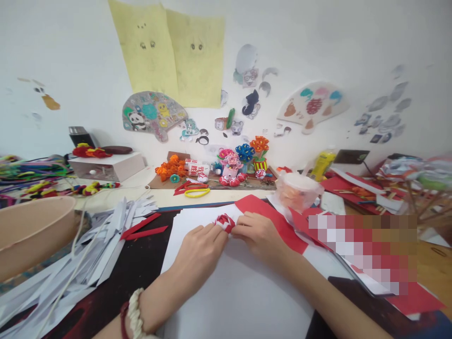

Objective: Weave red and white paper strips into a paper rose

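Both my hands meet over a large white sheet (233,292) in the middle of the table. My left hand (199,252) and my right hand (259,233) pinch a small red-and-white folded paper piece (224,221) between their fingertips, fingers closed on it from either side. A red paper sheet (268,212) lies just behind my right hand. My left wrist wears a white bead bracelet (136,313).
A heap of white paper strips (88,254) and two red strips (144,228) lie to the left, beside a beige bowl (31,230). Paper flowers (243,157), red and yellow loops (194,188) and a clear plastic container (298,188) stand behind. Red sheets and sticks crowd the right.
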Available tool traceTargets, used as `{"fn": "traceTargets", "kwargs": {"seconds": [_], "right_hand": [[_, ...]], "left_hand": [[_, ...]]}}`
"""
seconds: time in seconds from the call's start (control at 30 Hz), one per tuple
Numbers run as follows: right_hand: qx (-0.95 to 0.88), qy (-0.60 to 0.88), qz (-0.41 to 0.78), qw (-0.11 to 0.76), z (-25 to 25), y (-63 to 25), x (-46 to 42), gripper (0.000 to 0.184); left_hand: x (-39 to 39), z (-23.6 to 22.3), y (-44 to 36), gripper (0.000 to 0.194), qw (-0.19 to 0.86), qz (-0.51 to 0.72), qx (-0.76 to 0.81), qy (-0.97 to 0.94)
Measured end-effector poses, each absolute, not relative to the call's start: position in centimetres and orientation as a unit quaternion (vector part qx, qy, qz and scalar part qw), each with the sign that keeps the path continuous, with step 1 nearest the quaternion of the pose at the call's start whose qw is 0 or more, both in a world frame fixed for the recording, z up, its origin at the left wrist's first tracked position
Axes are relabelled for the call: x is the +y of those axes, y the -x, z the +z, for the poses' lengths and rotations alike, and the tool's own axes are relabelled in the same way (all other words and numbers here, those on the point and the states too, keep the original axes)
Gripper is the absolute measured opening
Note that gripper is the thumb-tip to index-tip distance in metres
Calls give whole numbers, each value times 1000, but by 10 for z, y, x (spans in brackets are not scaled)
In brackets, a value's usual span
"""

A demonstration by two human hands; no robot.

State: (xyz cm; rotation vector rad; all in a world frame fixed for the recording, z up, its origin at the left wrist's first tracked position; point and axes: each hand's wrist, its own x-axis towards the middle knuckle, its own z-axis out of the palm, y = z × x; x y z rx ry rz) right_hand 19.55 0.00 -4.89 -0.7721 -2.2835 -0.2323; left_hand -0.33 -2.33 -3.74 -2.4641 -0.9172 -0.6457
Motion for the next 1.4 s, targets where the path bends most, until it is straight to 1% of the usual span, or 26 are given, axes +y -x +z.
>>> {"fn": "traceTargets", "kwargs": {"seconds": [0.1, 0.23, 0.37, 0.47, 0.57, 0.7, 0.9, 1.07, 1.27, 1.33, 1.4], "right_hand": [[-876, 312, -54, 363, -49, -196, 1, 25], [-861, 323, -16, 392, -49, -197, 1, 21], [-836, 328, 39, 438, -44, -197, -3, 19], [-827, 322, 78, 453, -40, -196, -5, 18], [-823, 326, 69, 460, -40, -195, -6, 17], [-814, 329, 36, 476, -42, -195, -6, 17], [-818, 326, 99, 464, -39, -196, -8, 15], [-818, 324, 142, 454, -39, -196, -7, 13], [-823, 323, 150, 443, -38, -195, -9, 14], [-827, 320, 151, 438, -36, -194, -10, 15], [-824, 322, 164, 437, -34, -193, -12, 21]], "left_hand": [[-22, -34, 2, 33, 232, -213, -307, 898], [-21, -29, 0, 29, 218, -208, -289, 909], [-23, -27, -3, 22, 146, -279, -336, 888], [-25, -25, -4, 18, 80, -327, -361, 870], [-27, -24, -4, 18, 48, -327, -364, 871], [-29, -22, -4, 22, 48, -311, -358, 879], [-28, -21, -4, 19, -19, -313, -382, 869], [-28, -21, -4, 22, -49, -309, -385, 868], [-31, -16, -6, 14, -99, -332, -393, 852], [-31, -14, -7, 16, -123, -335, -400, 844], [-31, -12, -7, 18, -147, -348, -404, 833]]}}
